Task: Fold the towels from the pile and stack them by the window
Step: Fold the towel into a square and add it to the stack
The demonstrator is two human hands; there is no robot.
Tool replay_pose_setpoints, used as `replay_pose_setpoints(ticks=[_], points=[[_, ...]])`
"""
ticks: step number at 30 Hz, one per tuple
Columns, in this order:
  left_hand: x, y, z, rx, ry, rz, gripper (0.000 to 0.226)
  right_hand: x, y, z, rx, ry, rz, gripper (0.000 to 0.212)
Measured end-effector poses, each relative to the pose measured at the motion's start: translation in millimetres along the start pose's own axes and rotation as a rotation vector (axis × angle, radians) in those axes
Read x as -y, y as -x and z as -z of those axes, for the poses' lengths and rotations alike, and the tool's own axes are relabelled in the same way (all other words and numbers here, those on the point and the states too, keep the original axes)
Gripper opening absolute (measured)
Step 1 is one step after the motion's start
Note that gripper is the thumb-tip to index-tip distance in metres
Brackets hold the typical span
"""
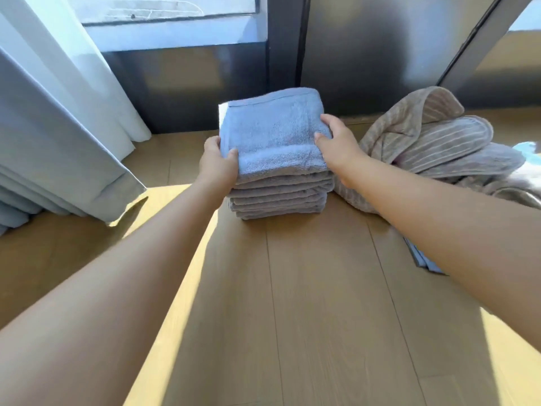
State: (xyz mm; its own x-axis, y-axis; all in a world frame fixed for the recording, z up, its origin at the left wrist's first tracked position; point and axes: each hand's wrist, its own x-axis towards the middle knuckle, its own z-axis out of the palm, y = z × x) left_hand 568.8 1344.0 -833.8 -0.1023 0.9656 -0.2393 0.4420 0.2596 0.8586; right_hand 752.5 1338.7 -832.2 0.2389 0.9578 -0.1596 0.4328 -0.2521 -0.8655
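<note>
Currently: blue towel [272, 133], folded, sits on top of the stack [278, 200] of grey folded ones. The stack stands on the floor [322, 288], close under the window [175, 39], with the curtain [58, 112] off to its left.

Hands: both grasp the towel. The left hand [218, 168] holds the near left corner, thumb on top, fingers hidden under the edge. The right hand [336, 145] clasps the right edge, thumb and fingers pressed on the upper face.

Key relation: the towel lies straight ahead, centred between the two hands, arms reaching out about equally. Its longer side appears to run away from the person toward the window. The near edge overhangs the layers below a little, so it may need squaring up.

Judgement: placing looks nearly done and letting go comes next. The unfolded striped pile [439, 148] lies just right of the stack, touching its base. The right hand is much the nearer to it, so that hand would likely fetch the next one.
</note>
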Motion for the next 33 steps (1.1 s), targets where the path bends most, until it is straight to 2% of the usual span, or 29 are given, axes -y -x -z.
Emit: replay_pose_setpoints(ticks=[5,9,15,19,26,33], points=[[8.5,-2.8,0.5,-0.063,-0.03,-0.085,0.037,0.6,0.9,-1.0,-0.056,0.037,0.075,0.045],[5.9,2.4,3.8,-0.045,-0.156,-0.094,0.038,-3.1,0.9,1.6,-0.011,0.127,0.022,0.043],[-1.9,14.6,19.6,-0.152,-0.385,-0.179,0.039,-8.6,18.1,34.8,-0.185,0.212,0.013,0.04],[-25.7,29.8,20.5,-0.203,-0.55,-0.284,0.038,-9.7,39.1,63.9,-0.228,0.23,0.064,0.037],[-70.6,59.3,-16.6,-0.062,-0.734,-0.591,0.038,-21.8,53.4,122.0,-0.302,0.388,0.124,0.029],[-95.1,91.2,-89.1,0.121,-0.793,-0.749,0.037,-66.1,83.1,198.9,-0.432,0.657,0.02,0.037]])
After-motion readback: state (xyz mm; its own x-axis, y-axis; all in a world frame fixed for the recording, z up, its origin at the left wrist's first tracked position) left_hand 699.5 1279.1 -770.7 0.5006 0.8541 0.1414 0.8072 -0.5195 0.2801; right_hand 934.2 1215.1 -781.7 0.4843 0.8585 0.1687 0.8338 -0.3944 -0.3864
